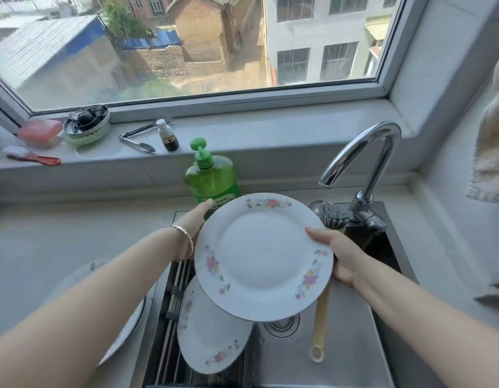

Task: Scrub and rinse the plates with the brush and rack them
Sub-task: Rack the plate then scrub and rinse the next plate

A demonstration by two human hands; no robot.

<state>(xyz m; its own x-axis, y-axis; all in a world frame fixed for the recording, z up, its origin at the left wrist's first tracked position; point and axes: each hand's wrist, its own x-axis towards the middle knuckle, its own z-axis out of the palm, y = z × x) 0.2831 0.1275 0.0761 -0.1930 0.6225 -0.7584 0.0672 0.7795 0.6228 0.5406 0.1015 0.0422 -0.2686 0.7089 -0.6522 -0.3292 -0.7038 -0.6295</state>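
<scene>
Both hands hold a floral plate (263, 256) over the sink (343, 359), face tilted to camera.

Left hand (193, 219) is on the plate's upper-left rim. Its thumb lies along the edge and the fingers are behind the plate, so spread cannot be told. There is a bracelet (186, 238) on that wrist.

Right hand (336, 254) pinches the right rim, thumb on the front face, fingers hidden behind.

The dish brush (320, 317) is in the sink and runs under the right hand. Its dark bristle head is just beyond the right thumb, by the faucet (364, 152) base. The yellow handle runs down below the right wrist, loop end on the sink floor. Cannot tell if the hand touches it.

A second plate (212, 334) lies tilted on the roll-up rack (170, 312), below the left fingers and partly under the floral plate. A third plate (128, 323) lies on the counter left of the rack, mostly hidden by the left forearm.

A green soap bottle (212, 177) stands just beyond the left thumb tip. Drain (282, 326) is under the floral plate's lower edge.

On the sill, well beyond the left hand, are tongs (136, 142) and a small dark bottle (168, 138).
</scene>
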